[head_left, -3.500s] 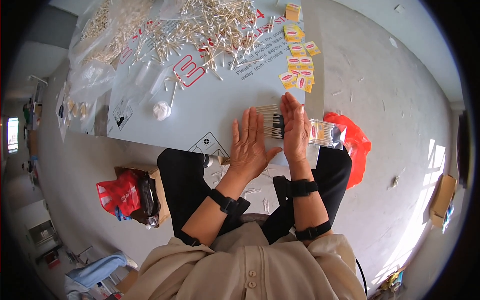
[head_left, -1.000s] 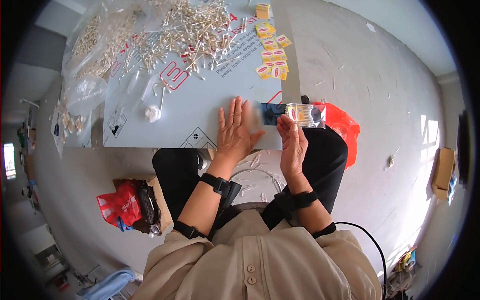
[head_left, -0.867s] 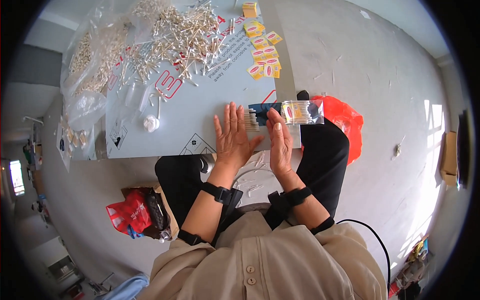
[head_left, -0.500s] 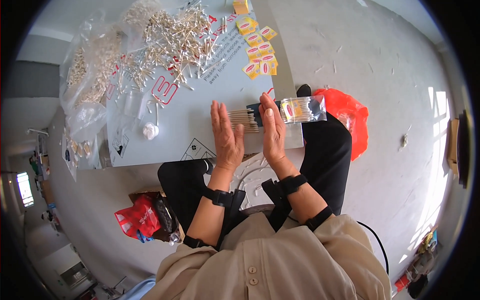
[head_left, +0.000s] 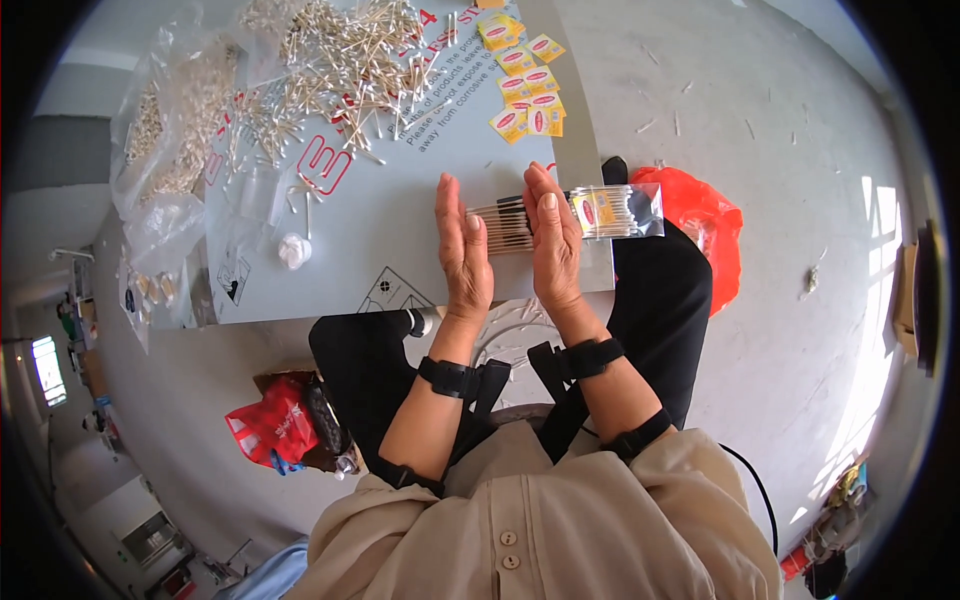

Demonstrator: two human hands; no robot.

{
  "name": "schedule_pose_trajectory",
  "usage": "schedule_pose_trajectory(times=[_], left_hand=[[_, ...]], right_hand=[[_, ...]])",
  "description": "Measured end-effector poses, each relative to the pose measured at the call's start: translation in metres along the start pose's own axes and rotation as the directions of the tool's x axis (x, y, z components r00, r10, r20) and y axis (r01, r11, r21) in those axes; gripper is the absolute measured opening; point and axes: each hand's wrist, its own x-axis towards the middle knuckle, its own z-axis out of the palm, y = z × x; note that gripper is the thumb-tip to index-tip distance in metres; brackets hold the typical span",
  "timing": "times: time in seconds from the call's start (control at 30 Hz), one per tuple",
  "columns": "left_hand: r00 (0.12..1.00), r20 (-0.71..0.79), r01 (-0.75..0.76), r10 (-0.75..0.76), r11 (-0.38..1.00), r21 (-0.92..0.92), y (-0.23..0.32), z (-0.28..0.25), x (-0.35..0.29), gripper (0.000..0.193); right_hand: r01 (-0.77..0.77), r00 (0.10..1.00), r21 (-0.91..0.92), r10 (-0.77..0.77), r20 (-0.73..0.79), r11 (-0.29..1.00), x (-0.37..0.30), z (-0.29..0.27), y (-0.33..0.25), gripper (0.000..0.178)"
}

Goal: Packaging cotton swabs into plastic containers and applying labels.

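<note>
A row of cotton swabs (head_left: 503, 227) lies between my hands at the table's front right, a dark strip crossing it near my right hand. My left hand (head_left: 464, 256) stands on edge with straight fingers, its palm against the swabs' left ends. My right hand (head_left: 556, 246), fingers also stretched out, lies across the row where it meets a clear bag (head_left: 648, 209). Inside the bag are more swabs and a yellow label card (head_left: 590, 211). My right hand hides the bag's left end.
A large heap of loose swabs (head_left: 345, 50) and clear plastic bags of swabs (head_left: 190, 130) cover the table's far left. Several yellow cards (head_left: 528, 88) lie along its right edge. A crumpled white wad (head_left: 294, 251) sits at front left. A red bag (head_left: 712, 232) is at right.
My left hand has shifted slightly right and turned more edge-on against the swabs. The swabs and clear bag sit a little further right and straighter in view; the whole view has shifted slightly too.
</note>
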Motion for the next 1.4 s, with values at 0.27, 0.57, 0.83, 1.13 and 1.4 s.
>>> schedule_pose_trajectory(times=[0.27,0.57,0.83,1.13,1.4], left_hand=[[0.907,0.421,-0.362,-0.008,0.493,0.791,0.016,-0.021,-0.013,0.080],[0.864,0.482,-0.368,-0.143,0.474,0.800,0.020,-0.019,-0.017,0.096],[0.888,0.450,-0.357,-0.093,0.475,0.804,0.016,-0.018,-0.021,0.095],[0.898,0.434,-0.315,-0.067,0.589,0.744,0.012,-0.023,-0.017,0.090],[0.993,0.118,-0.029,-0.003,0.963,0.267,0.003,-0.054,-0.018,0.063]], right_hand=[[0.126,0.992,-0.460,-0.113,0.054,0.879,-0.019,-0.025,-0.038,0.024],[0.435,0.900,-0.873,-0.080,0.428,0.222,-0.040,-0.031,-0.053,0.042],[0.450,0.892,-0.891,0.003,0.451,0.058,-0.040,-0.026,-0.047,0.061],[0.455,0.889,-0.890,0.043,0.456,0.038,-0.038,-0.024,-0.050,0.062],[0.388,0.866,-0.850,0.175,0.469,0.357,-0.072,-0.049,-0.089,0.042]])
